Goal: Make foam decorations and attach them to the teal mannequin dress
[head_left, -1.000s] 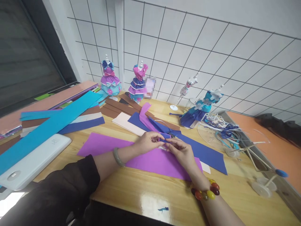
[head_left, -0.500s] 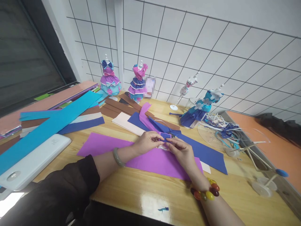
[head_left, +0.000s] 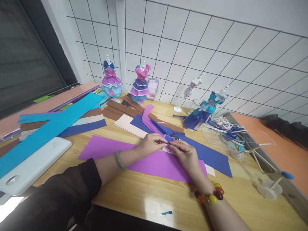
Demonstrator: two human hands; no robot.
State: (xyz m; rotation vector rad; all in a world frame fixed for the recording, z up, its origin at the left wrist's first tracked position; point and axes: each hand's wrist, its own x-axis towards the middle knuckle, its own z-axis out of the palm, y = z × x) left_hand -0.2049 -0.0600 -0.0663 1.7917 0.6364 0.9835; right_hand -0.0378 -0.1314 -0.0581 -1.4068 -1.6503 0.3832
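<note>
Between my two hands is a small piece of blue crepe paper (head_left: 169,138) with purple edges, its near side bunched at the fingertips. My left hand (head_left: 152,143) pinches it from the left, and my right hand (head_left: 184,152) pinches it from the right, the fingertips almost meeting. Under both hands lies a wide purple crepe paper strip (head_left: 149,165) on the wooden table. Just beyond, a narrow purple strip (head_left: 149,118) and a dark blue paper strip (head_left: 209,154) overlap. A partly hidden dark tool, perhaps scissors (head_left: 176,138), sits behind the fingers.
Paper-dressed miniature mannequins (head_left: 112,80) stand along the tiled wall, with a bare white one (head_left: 192,88) at the centre right. At left are turquoise strips (head_left: 53,128) and a white power bank (head_left: 38,163). A clear tray of ribbon scraps (head_left: 223,128) and wooden sticks with wheels (head_left: 267,189) lie right.
The blue piece's near side has been gathered between my fingertips, where it looked flatter before. Both hands stay in nearly the same place.
</note>
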